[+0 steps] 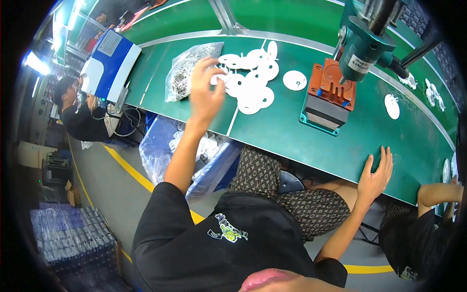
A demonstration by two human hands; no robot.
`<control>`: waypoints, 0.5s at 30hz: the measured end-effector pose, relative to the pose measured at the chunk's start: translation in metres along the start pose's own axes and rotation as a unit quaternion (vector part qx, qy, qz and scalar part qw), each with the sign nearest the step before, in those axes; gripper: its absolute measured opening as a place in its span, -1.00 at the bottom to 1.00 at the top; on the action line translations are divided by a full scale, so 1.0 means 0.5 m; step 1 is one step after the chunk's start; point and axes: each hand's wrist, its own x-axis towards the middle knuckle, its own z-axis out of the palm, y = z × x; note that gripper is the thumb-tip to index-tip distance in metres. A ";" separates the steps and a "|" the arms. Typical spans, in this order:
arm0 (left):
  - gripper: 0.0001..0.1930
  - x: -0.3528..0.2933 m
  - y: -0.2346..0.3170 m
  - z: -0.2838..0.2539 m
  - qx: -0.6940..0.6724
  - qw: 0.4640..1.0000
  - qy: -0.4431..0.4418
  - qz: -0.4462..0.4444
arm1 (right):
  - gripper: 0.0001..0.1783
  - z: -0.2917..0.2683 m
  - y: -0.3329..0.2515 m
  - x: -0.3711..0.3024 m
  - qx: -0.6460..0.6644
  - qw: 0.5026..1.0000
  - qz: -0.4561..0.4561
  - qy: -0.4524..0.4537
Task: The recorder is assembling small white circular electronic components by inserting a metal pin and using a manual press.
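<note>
On the green bench (272, 141), w/ the pile of white discs (250, 80) fanned out left of the press, your left hand (206, 90) is up over the pile's near-left edge, probably because that's the closest stock to grab. Its fingers are curled loosely, tips towards one white disc (220, 78) at the pile's edge; it looks pinched between thumb and fingertips, but motion blur means I can't tell for sure. Your right hand (374, 173) lies flat on the bench's front edge, fingers spread, holding nothing (a brace, I'd judge). A lone disc (295, 80) sits just beside the orange fixture (331, 87) under the teal press head (365, 46); a clear bag of small parts (187, 68) lies left of the pile.
</note>
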 end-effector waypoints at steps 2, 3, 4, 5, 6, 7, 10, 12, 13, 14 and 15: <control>-0.85 -0.017 -0.041 -0.054 0.032 0.996 0.002 -0.087 | -0.54 -0.001 -0.004 -0.001 0.005 1.000 -0.003 0.000; -0.85 -0.019 -0.063 -0.077 0.032 0.996 -0.001 -0.086 | -0.54 -0.001 -0.006 -0.001 0.001 1.000 0.000 0.000; -0.82 -0.018 -0.086 -0.095 0.013 0.977 -0.059 -0.204 | -0.54 -0.001 -0.007 -0.002 -0.004 1.000 0.002 0.000; -0.78 -0.016 -0.104 -0.114 -0.004 0.941 -0.115 -0.320 | -0.54 -0.001 -0.006 -0.001 -0.001 1.000 0.002 -0.002; -0.78 -0.026 -0.136 -0.117 -0.001 0.940 -0.115 -0.320 | -0.54 -0.001 -0.002 -0.001 -0.002 1.000 0.002 -0.002; -0.74 -0.048 -0.185 -0.108 0.022 0.953 -0.142 -0.266 | -0.54 0.000 -0.004 0.000 -0.003 1.000 -0.001 -0.002; -0.67 -0.066 -0.284 -0.056 0.096 0.977 -0.155 -0.114 | -0.54 -0.001 -0.010 0.000 0.007 1.000 0.007 -0.007; -0.65 -0.042 -0.315 -0.049 0.148 0.979 -0.140 -0.014 | -0.54 0.001 -0.009 0.000 0.007 1.000 -0.002 -0.008; -0.67 -0.019 -0.321 -0.046 0.127 0.970 -0.199 -0.056 | -0.53 0.004 -0.008 0.001 0.005 1.000 -0.006 -0.006; -0.69 -0.007 -0.322 -0.046 0.106 0.956 -0.255 -0.097 | -0.53 0.007 -0.004 0.001 0.008 1.000 -0.008 -0.006; -0.69 -0.006 -0.315 -0.040 0.110 0.956 -0.254 -0.098 | -0.53 0.008 0.004 0.001 -0.005 1.000 -0.013 -0.004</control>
